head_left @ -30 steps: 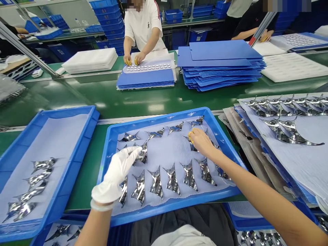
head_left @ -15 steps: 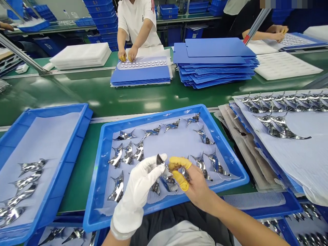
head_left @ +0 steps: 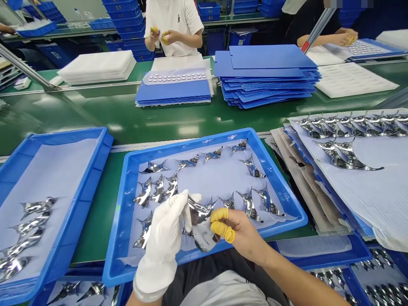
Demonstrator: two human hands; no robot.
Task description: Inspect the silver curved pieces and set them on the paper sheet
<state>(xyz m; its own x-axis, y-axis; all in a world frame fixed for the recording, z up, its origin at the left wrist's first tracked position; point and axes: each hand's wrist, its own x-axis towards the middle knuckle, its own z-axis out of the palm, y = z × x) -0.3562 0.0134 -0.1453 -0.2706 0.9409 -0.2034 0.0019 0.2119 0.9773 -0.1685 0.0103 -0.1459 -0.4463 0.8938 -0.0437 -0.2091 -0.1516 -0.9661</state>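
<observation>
My left hand [head_left: 165, 238], in a white glove, and my right hand [head_left: 236, 233], with yellow finger cots, together grip one shiny chrome winged part [head_left: 199, 221] just above the near edge of the middle blue tray [head_left: 127, 221]. Both hands are closed on the part, the left at its left wing, the right at its right edge. Several more chrome parts [head_left: 251, 204] lie in rows on the pale liner inside that tray.
A second blue tray [head_left: 92, 170] at the left holds several chrome parts [head_left: 28, 225]. Stacked sheets with parts [head_left: 344, 153] sit at the right. Across the green belt [head_left: 127, 119], a person in white [head_left: 174, 21] stands behind blue sheet stacks [head_left: 267, 72].
Both my hands left the tray's rows and came together near the front edge, lifting one chrome part between them. The person opposite raised both hands off the sheet.
</observation>
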